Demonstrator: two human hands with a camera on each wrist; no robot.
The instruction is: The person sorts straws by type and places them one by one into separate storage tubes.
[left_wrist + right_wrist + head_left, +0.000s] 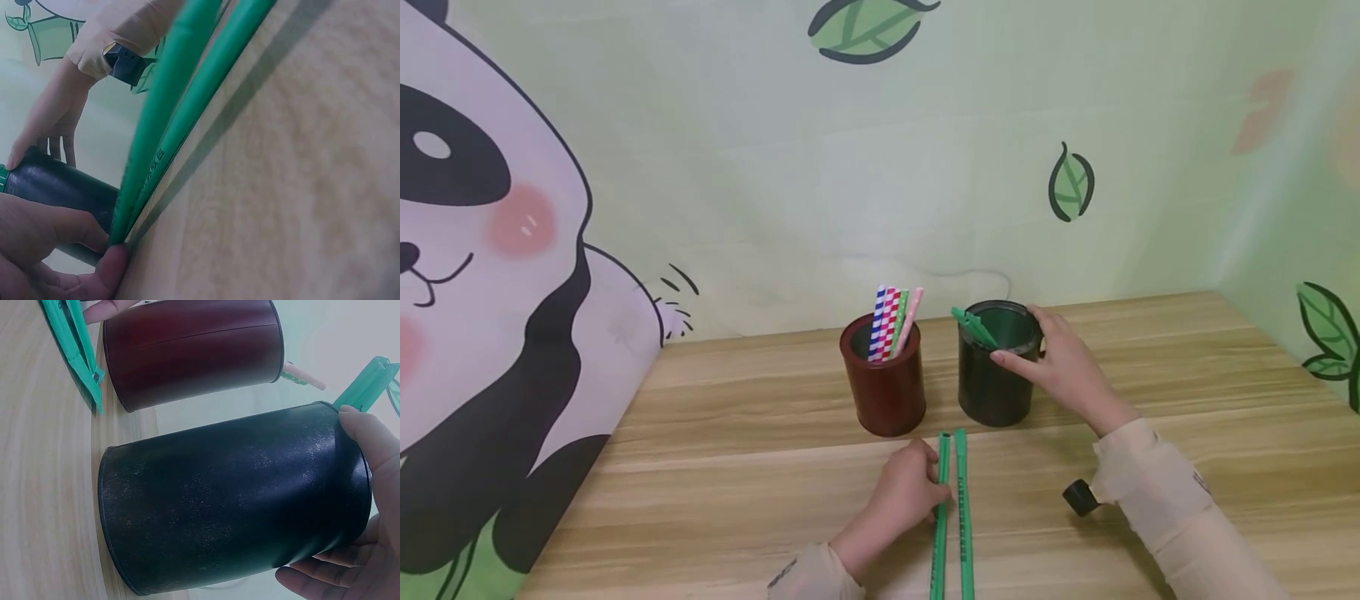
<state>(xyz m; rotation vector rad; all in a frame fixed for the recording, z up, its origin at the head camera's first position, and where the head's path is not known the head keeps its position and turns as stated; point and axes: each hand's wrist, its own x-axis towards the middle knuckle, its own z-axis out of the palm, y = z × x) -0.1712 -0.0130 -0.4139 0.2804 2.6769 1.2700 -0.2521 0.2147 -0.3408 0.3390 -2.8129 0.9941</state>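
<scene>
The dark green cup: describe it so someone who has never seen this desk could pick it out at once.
On the wooden table, near the leaf-patterned back wall, two cups stand side by side. The dark green cup is the right-hand one, gripped at its rim by the right hand. Unlike the red-brown cup full of striped straws, it holds green sticks.

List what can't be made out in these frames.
- Near ends of the two green sticks: cut off by the head view's bottom edge.
- Printing on the sticks: too small in head view, blurred in left wrist view.
- Inside of the dark green cup: hidden by its wall; only the tip of a green piece shows.
- Lower part of the striped straws: hidden inside the red cup.
- Left hand grip on the sticks: fingertips hidden in head view.
</scene>
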